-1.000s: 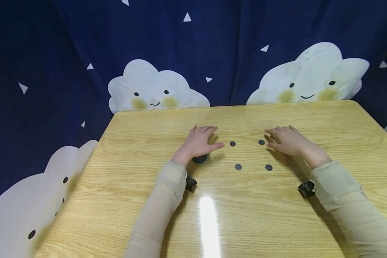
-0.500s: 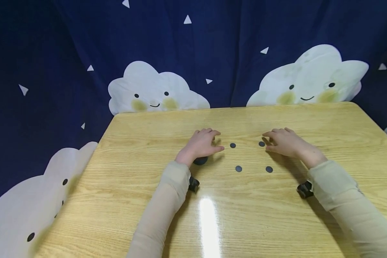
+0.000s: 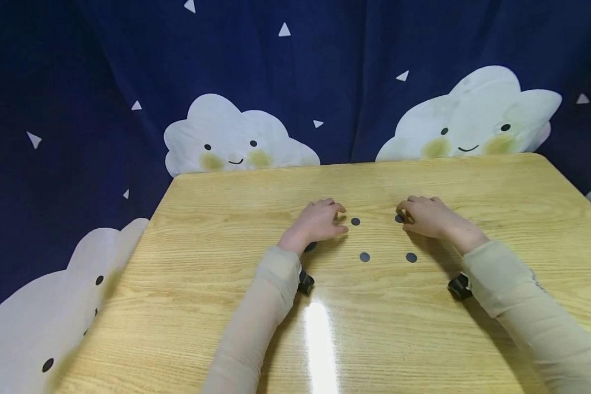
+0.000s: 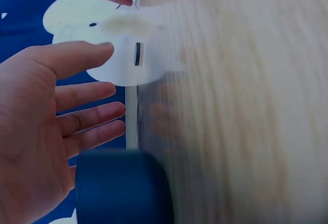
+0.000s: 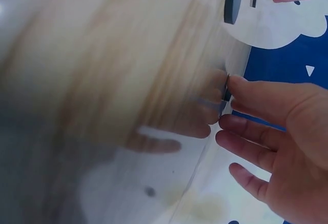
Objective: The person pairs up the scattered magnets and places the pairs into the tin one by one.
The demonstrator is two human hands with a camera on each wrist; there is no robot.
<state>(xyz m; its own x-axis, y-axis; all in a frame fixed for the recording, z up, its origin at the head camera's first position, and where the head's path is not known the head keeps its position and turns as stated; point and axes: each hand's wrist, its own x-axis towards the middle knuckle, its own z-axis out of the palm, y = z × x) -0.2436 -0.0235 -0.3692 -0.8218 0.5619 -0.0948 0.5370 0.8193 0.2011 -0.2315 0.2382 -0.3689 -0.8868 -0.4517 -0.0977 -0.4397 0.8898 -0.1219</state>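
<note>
Nearest, crumpled pale sleeves (image 3: pixel 253 312), running out of sight; 2 black blocks (image 3: pixel 305 283) half hidden beside them. Table (image 3: pixel 177 262): glossy, streaked woodgrain. On it 4 discs (image 3: pixel 365 257), dark, flat, round, laid in a rough square. Puck (image 3: pixel 310 247): thicker, dark blue, mostly covered by the left wrist (image 3: pixel 292 241). Left hand (image 3: pixel 318 220) loose, fingers apart, holding nothing, near the far-left disc (image 3: pixel 355 221). Right hand (image 3: pixel 427 216) bent about the far-right disc (image 3: pixel 398 218), partly hiding it; can't tell whether it grips. Behind: navy cloth (image 3: pixel 285 65), white smiling clouds (image 3: pixel 236 128).
</note>
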